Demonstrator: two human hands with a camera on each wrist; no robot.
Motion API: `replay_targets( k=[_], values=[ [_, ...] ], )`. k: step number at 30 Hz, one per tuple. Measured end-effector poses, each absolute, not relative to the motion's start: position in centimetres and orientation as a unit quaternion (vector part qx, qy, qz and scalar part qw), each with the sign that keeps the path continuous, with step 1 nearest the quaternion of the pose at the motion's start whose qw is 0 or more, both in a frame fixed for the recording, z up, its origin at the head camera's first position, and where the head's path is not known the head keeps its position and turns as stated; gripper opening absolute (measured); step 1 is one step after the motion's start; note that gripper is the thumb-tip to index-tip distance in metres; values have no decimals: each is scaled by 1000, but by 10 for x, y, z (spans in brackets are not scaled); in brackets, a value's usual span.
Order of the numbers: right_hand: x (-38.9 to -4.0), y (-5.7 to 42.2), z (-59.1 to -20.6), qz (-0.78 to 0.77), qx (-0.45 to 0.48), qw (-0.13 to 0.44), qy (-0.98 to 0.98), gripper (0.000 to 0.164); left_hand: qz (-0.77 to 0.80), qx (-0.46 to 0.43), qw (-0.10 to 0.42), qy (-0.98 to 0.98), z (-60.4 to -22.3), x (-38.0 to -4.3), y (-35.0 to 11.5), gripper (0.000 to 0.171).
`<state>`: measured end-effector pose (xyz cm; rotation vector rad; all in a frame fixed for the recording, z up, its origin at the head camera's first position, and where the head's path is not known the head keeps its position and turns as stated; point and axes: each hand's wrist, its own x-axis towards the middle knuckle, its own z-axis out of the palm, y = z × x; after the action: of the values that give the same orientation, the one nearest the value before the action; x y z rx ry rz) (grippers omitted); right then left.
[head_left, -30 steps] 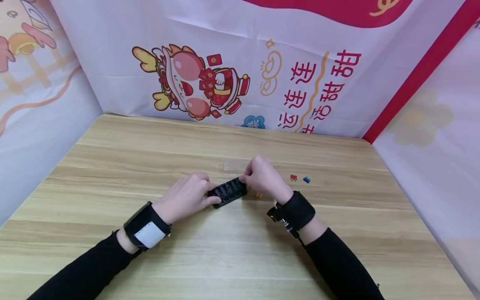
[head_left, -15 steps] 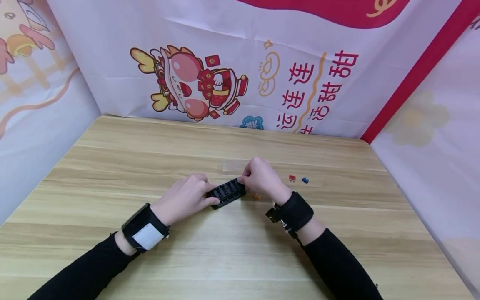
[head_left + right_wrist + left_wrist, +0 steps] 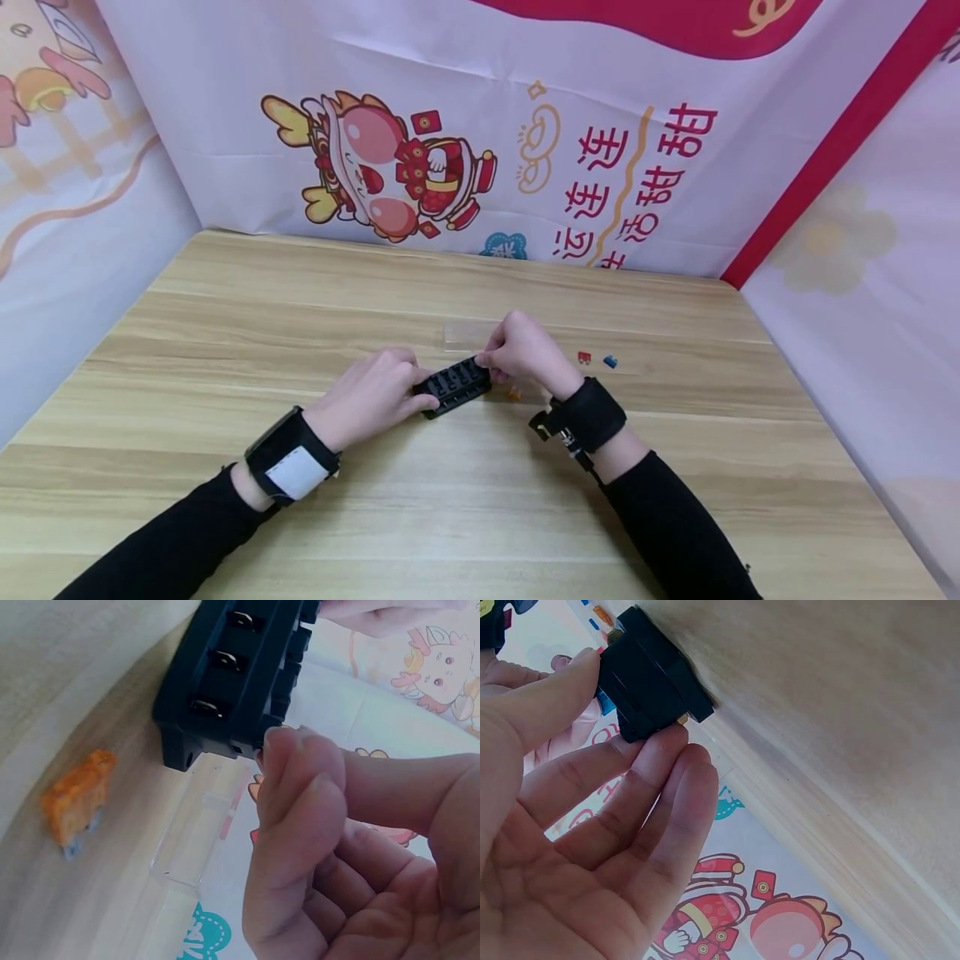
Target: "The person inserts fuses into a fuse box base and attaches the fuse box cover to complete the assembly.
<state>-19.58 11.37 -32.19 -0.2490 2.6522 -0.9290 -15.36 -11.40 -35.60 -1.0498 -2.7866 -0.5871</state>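
My left hand [image 3: 375, 387] grips the left end of a black fuse block [image 3: 453, 387], thumb at the near side and fingers at the far side. Metal blade terminals [image 3: 226, 659] line one side of it in the right wrist view. With curled fingers, my right hand [image 3: 525, 354] pinches at the block's right end; anything small between those fingertips is hidden. Just below that hand lies an orange blade fuse [image 3: 79, 796] with two grey prongs. A red blade fuse [image 3: 584, 357] and a blue blade fuse [image 3: 611, 362] lie farther right.
Behind the block, a clear plastic cover [image 3: 461, 335] lies on the wooden table [image 3: 420, 525]. Printed white cloth [image 3: 225, 150] stands upright along the back and both sides of the table.
Both hands stay on the fuse block, which keeps its place. The right hand and wrist have tilted slightly; the small shift of the whole scene comes from the head view moving.
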Motion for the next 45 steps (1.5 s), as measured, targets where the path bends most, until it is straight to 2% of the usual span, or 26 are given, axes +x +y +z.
replay_targets(
  k=[25,45],
  values=[
    [-215,94,-303,-169,-122,240,948,20,-195,-351,58,-914,-359,-154,-114,23],
    [-220,91,-303,-164,-115,241,950,17,-190,-347,58,-917,-356,-153,-112,23]
  ],
)
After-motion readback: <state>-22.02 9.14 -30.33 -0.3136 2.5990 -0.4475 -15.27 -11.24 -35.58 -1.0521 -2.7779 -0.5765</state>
